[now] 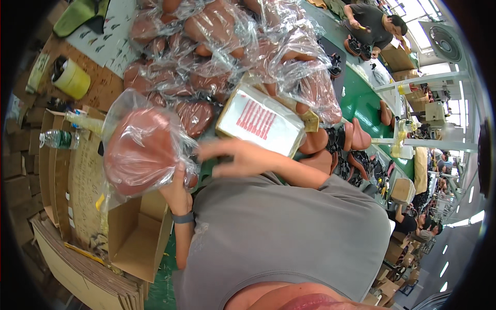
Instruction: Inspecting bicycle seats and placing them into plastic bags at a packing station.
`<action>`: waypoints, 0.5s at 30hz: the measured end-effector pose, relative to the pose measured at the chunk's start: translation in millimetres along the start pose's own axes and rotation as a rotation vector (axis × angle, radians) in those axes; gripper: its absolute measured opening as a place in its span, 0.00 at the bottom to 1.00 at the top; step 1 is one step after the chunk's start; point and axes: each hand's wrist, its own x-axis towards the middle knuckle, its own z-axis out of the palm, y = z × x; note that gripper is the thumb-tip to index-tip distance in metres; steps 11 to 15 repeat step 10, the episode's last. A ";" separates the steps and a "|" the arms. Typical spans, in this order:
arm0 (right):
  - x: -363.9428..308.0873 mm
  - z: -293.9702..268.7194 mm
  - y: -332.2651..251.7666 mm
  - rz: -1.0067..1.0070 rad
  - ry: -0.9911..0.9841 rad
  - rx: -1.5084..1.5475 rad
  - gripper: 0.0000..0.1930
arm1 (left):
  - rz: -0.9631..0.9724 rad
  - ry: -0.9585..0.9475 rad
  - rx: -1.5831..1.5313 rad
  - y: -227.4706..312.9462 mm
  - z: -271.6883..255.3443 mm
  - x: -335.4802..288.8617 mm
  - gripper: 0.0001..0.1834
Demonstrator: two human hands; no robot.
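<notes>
A wide reddish-brown bicycle saddle (138, 150) in a clear plastic bag is held up at the left, its broad end toward the far left. My left hand (178, 190), with a dark band on the wrist, is closed round the narrow end through the plastic. To the right of the bag's gathered end, my right hand (235, 156) is blurred by motion, its fingers apart and nothing visible in them. Just beyond it lies a box (223, 124) holding a white stack (268, 116) with red print. Several bagged saddles (212, 31) are heaped farther away.
An open cardboard box (135, 240) stands below the held saddle, by flattened cartons (82, 263). At the left are a plastic bottle (59, 139) and a yellow tub (72, 80). Unbagged saddles (316, 150) lie right of my arm. Another person (374, 31) works across the green bench (361, 98).
</notes>
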 end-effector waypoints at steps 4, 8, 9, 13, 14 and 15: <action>-6.6 -171.8 55.3 0.632 1.171 -0.507 0.44 | -0.123 0.110 -0.185 -16.8 -5.2 27.2 0.36; -15.1 -324.2 186.1 1.152 1.187 -0.435 0.80 | -0.140 0.040 -0.291 -29.4 7.6 32.4 0.40; 7.0 -322.6 195.6 1.158 1.247 -0.258 0.81 | -0.203 0.070 -0.326 -29.6 7.6 29.3 0.46; 20.4 -325.1 205.6 1.077 1.236 0.044 0.82 | -0.263 0.107 -0.365 -27.6 1.5 21.8 0.53; 20.4 -325.1 205.6 1.077 1.236 0.044 0.82 | -0.263 0.107 -0.365 -27.6 1.5 21.8 0.53; 20.4 -325.1 205.6 1.077 1.236 0.044 0.82 | -0.263 0.107 -0.365 -27.6 1.5 21.8 0.53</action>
